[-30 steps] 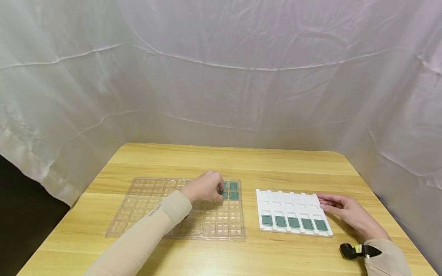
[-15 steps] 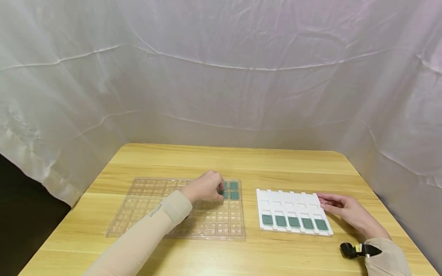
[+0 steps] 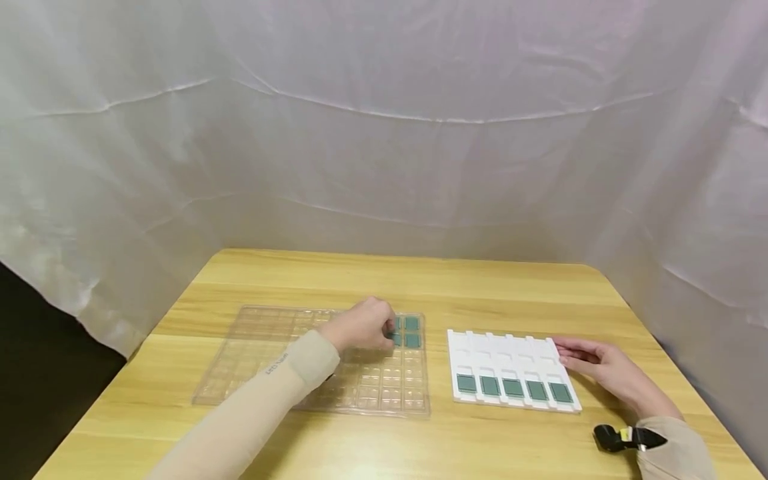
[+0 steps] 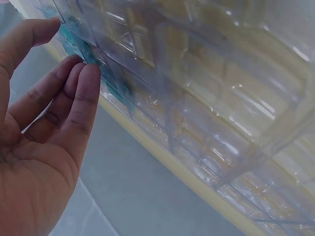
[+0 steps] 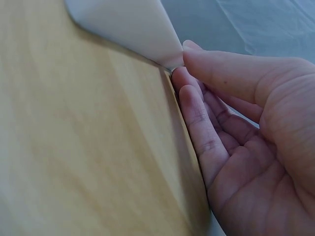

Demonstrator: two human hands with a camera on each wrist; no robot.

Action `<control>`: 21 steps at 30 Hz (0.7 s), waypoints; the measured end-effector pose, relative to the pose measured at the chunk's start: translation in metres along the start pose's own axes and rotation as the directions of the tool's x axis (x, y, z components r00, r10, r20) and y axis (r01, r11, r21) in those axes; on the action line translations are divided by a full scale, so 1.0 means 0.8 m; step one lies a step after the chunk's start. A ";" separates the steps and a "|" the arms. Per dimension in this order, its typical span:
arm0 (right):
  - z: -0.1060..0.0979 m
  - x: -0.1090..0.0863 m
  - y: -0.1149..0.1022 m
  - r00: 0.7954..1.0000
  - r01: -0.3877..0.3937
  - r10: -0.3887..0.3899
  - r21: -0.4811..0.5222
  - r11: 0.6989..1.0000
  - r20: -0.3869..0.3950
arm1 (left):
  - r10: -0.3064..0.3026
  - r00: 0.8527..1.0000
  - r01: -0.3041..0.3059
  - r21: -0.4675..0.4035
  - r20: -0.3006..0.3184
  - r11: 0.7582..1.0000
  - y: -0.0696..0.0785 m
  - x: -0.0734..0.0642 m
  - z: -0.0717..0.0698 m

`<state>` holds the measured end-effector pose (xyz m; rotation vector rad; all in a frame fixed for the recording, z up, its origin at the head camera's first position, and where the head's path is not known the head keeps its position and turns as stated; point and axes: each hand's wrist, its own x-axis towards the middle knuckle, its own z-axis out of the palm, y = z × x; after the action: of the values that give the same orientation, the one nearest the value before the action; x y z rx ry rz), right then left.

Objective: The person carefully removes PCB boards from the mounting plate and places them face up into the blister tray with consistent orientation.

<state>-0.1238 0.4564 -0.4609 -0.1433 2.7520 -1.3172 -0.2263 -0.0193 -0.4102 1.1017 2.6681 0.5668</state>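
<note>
My left hand [image 3: 363, 325] is over the right part of a clear plastic compartment tray [image 3: 414, 383], at several small green square plates [image 3: 412, 323] in its far right pockets. In the left wrist view, its thumb and bent fingers [image 4: 88, 83] stand apart, with green plates [image 4: 74, 39] between and behind them. Whether they grip a plate is unclear. My right hand [image 3: 609, 370] holds the right edge of a white slotted tray [image 3: 507, 357], whose near row carries several green plates [image 3: 513, 388]. In the right wrist view, thumb and fingers pinch the white tray's corner [image 5: 162, 49].
Both trays lie side by side on a wooden table [image 3: 384, 280], with a strip of wood between them. A pale curtain [image 3: 384, 167] surrounds the back and sides. A black wrist device [image 3: 627, 438] sits at the right sleeve.
My left hand has shifted slightly right, and the clear tray has slid a little the same way. The view has moved a touch. My right hand keeps its place at the white tray.
</note>
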 end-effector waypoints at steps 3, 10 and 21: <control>-0.002 -0.002 -0.001 1.000 -0.015 0.015 -0.012 1.000 -0.008 | -0.001 1.000 0.001 -0.011 0.015 1.000 0.002 0.003 -0.001; -0.001 0.006 -0.004 1.000 0.005 -0.005 0.011 1.000 0.003 | -0.019 1.000 0.019 0.027 0.011 0.999 0.015 -0.004 -0.008; 0.002 0.006 -0.002 1.000 0.000 0.000 0.024 1.000 0.006 | 0.116 0.992 -0.110 0.147 -0.038 0.983 0.090 -0.013 -0.006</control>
<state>-0.1285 0.4533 -0.4606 -0.1455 2.7306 -1.3468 -0.1749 0.0188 -0.3748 1.3019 2.7370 0.4279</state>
